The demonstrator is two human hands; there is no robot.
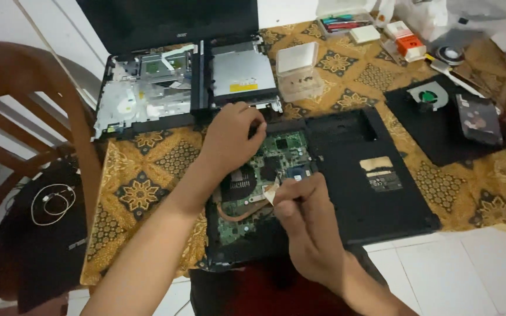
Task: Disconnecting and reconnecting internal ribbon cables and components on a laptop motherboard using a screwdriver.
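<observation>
A black laptop base (376, 193) lies open on the patterned cloth, its green circuit board (282, 149) and copper heat pipe (238, 213) exposed. My left hand (232, 137) rests on the far edge of the base, fingers curled against the board's upper rim. My right hand (303, 219) is over the board's middle, pinching a small pale flat cable or tab (270, 192) between thumb and fingers. What lies under either palm is hidden.
A second opened laptop chassis (165, 88) with its screen up and a silver drive (242, 71) stands behind. A clear plastic box (298, 70) of screws, a cooling fan (428, 96), a hard drive (478, 120), tool boxes and a wooden chair (36, 117) surround the work.
</observation>
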